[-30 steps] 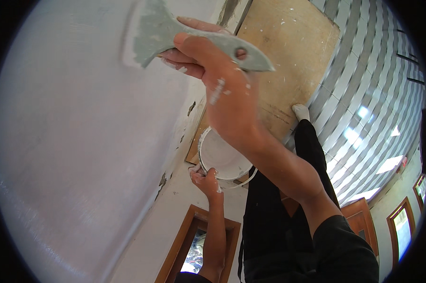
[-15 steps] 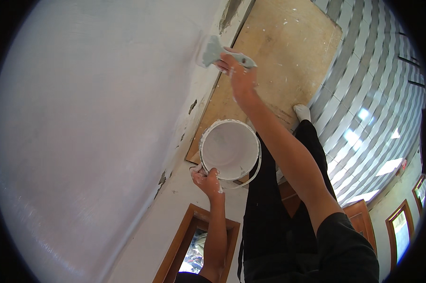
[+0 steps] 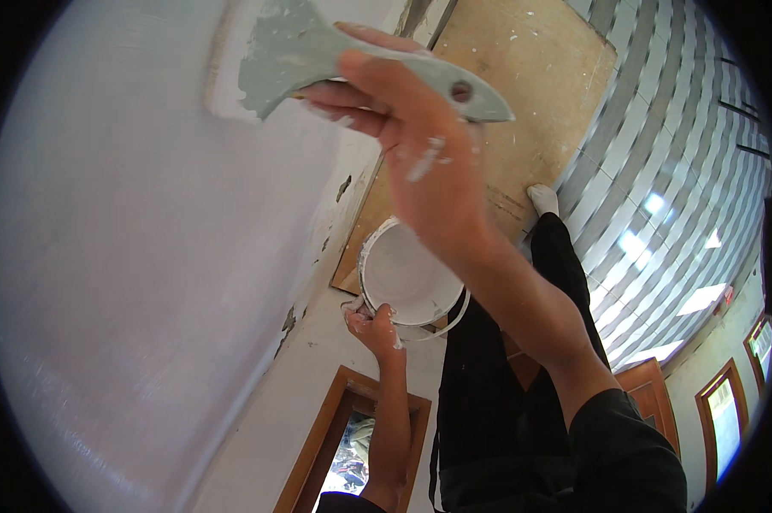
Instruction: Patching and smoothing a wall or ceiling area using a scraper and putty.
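A wide paintbrush (image 3: 305, 53) with a pale grey-green handle is gripped in my right hand (image 3: 433, 145), which has white paint smears on it. Its bristles, loaded with white, lie against or very close to the whitish painted surface (image 3: 164, 197) at the upper left; exact contact I cannot tell. My left hand (image 3: 373, 327), also paint-stained, holds a white bucket (image 3: 412, 274) by its rim, thumb over the edge. The bucket's open mouth faces up and shows a pale inside. My right wrist and forearm hide part of its rim.
A paint-spotted wooden board (image 3: 531, 94) lies beyond the bucket, with my foot (image 3: 542, 199) at its edge. Grey-and-white striped floor tiles (image 3: 634, 188) stretch to the right. A wall strip with chipped patches (image 3: 343, 188) borders the painted surface. A wooden-framed opening (image 3: 339, 427) is near my left forearm.
My right hand has brought the brush up and left, closer to the camera, so it looks much larger and now covers part of the bucket. The left hand and bucket have hardly moved.
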Demonstrator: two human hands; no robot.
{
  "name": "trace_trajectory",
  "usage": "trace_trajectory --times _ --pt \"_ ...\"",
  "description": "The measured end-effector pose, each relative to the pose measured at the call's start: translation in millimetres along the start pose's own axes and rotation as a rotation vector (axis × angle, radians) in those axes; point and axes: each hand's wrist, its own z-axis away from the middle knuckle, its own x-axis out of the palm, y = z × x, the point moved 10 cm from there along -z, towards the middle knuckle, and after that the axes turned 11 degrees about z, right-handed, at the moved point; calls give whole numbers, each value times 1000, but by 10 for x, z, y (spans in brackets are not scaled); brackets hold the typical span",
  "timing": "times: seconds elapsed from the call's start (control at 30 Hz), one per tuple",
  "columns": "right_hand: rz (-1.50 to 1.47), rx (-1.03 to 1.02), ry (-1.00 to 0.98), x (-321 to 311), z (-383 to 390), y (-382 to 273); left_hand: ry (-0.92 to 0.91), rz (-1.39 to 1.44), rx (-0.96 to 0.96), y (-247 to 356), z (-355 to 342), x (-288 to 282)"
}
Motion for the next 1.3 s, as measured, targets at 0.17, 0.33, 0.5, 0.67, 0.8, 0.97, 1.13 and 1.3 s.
trace_trajectory --times 0.17,0.33,0.5,0.67,0.8,0.97,1.13,1.3 --pt "36 23 85 -846 -378 328 3 -83 43 166 37 29" --pt "234 30 392 -1644 -857 962 -28 -2 33 102 30 91" --pt "383 -9 439 -1150 -1040 968 -9 -2 42 71 18 29" --pt "221 -16 386 -559 -823 360 9 -108 79 133 71 -59" --pt "75 -42 318 -97 -780 -288 -6 -69 51 325 234 200" --pt "4 36 213 518 -732 -1012 -3 -54 79 828 688 299" --pt "-125 82 -63 809 -183 -1727 -50 54 234 1181 1200 -19" --pt "160 160 -240 74 610 -2158 -43 87 157 1728 1807 -12"
